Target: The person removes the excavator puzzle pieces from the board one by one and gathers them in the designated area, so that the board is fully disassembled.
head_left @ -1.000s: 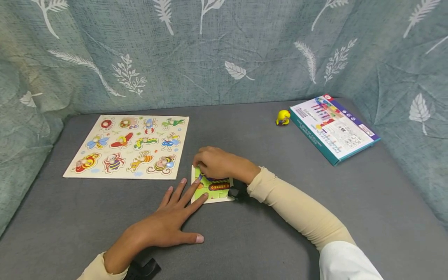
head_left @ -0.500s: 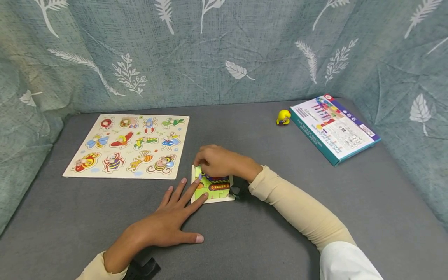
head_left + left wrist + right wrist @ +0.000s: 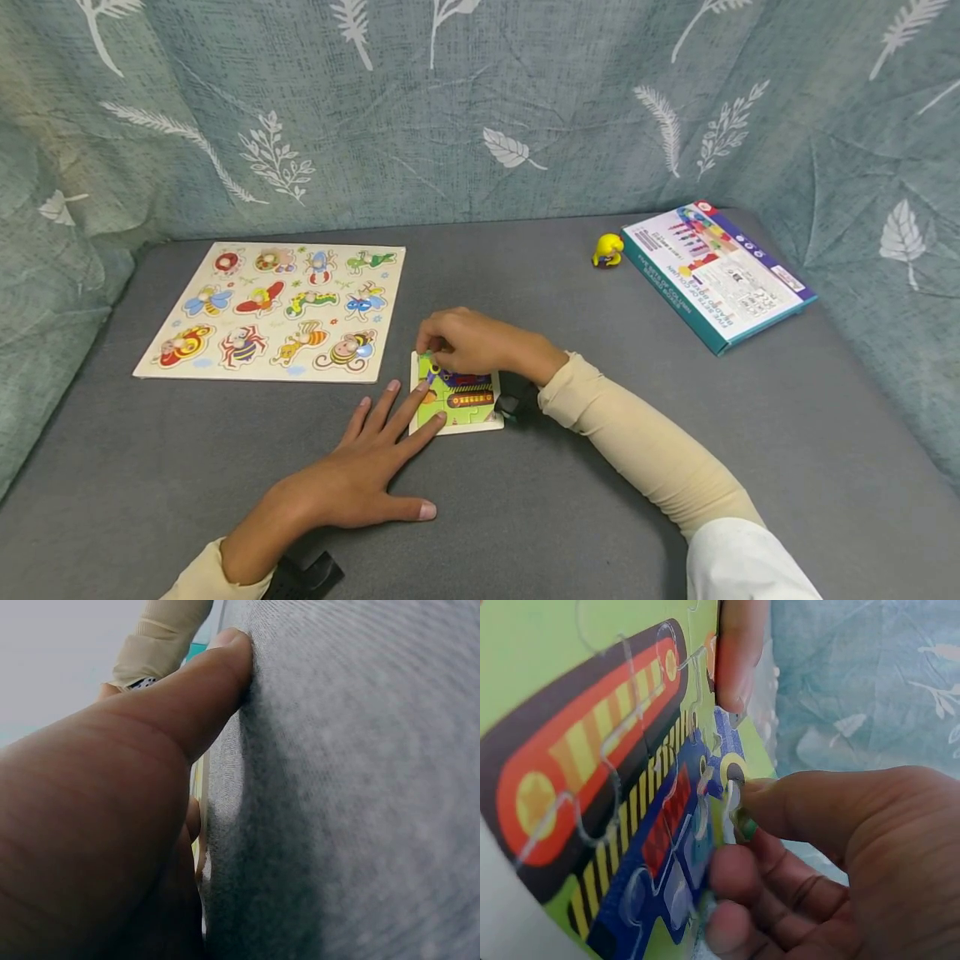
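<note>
A small jigsaw puzzle (image 3: 468,400) with a digger picture on green lies in a pale frame at the middle of the table. My left hand (image 3: 367,471) is spread flat, two fingertips resting on the puzzle's left side and the thumb on the cloth. Over the far left part of the puzzle, my right hand (image 3: 476,340) has its fingers curled. In the right wrist view its thumb and fingers pinch a puzzle piece (image 3: 731,810) that stands tilted out of the picture. Much of that piece is hidden by the fingers.
A wooden insect puzzle board (image 3: 273,312) lies at the back left. Near the back right are a yellow toy figure (image 3: 607,250) and a flat teal-and-white box (image 3: 716,275). Leaf-patterned curtain (image 3: 480,108) hangs behind the grey tabletop (image 3: 570,517).
My right hand has shifted slightly away and to the right, showing a little more of the puzzle. The left hand stays in place.
</note>
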{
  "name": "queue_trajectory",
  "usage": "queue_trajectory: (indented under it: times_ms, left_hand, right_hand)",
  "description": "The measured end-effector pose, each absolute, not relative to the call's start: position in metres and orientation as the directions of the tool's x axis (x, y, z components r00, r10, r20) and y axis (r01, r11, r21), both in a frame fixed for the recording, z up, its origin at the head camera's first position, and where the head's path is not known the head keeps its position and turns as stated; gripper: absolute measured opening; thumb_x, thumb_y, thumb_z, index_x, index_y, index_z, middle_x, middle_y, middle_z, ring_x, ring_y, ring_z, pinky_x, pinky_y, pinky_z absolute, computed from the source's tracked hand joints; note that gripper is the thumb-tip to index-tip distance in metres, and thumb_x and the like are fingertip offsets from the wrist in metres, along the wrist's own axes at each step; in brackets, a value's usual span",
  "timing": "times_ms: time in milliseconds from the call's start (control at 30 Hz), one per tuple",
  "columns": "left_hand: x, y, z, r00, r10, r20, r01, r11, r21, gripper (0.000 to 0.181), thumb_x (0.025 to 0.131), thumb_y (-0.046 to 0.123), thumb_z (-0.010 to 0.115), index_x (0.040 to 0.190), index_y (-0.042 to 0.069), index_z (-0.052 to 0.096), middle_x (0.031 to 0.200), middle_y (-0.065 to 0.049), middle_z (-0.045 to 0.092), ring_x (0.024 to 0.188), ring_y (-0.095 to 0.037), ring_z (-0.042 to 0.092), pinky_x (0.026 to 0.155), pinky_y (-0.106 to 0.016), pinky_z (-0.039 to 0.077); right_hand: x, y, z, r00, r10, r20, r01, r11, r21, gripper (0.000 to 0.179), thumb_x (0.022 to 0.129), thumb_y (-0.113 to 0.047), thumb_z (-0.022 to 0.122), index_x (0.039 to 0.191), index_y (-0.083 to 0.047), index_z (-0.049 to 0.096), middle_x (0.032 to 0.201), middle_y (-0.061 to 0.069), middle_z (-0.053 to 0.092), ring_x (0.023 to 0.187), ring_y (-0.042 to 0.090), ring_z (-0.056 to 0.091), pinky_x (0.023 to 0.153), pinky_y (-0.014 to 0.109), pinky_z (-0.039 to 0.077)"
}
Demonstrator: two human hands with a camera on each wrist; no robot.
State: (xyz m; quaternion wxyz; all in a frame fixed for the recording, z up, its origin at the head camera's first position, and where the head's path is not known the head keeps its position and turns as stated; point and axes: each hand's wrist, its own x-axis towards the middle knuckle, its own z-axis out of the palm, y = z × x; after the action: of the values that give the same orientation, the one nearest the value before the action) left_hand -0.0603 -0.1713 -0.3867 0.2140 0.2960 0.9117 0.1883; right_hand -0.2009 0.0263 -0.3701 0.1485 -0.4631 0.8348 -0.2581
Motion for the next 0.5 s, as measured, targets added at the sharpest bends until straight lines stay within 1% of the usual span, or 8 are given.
queue_trajectory:
  times_ms: [333, 500]
  left_hand:
    - [-0.0606, -0.1717, -0.3863, -0.732, 0.621, -0.281, 0.459, 0.754, 0.47, 0.098, 0.079, 0.077, 0.054, 0.156, 0.023, 0.025, 0.163, -0.002, -0.008, 0.144, -0.035, -0.016, 0.108, -0.061, -0.007]
    - [-0.0605, -0.1715, -0.3856, -0.731, 0.621, -0.284, 0.462, 0.756, 0.464, 0.098, 0.08, 0.077, 0.054, 0.156, 0.023, 0.025, 0.163, -0.002, -0.008, 0.144, -0.035, -0.016, 0.108, -0.062, -0.007]
  right_hand:
    - [-0.1999, 0.0273, -0.367, -0.538, -0.841, -0.047, -0.675, 0.464, -0.574, 0.016, 0.096, -0.006, 0.058, 0.11, -0.008, 0.065, 0.096, 0.002, 0.06, 0.08, 0.013, 0.054, 0.074, 0.027, 0.044]
    - [-0.1995, 0.0293, -0.3664, -0.543, -0.839, -0.042, -0.653, 0.453, -0.607, 0.015, 0.094, -0.005, 0.059, 0.108, -0.009, 0.064, 0.091, 0.001, 0.061, 0.073, 0.012, 0.054, 0.069, 0.026, 0.044]
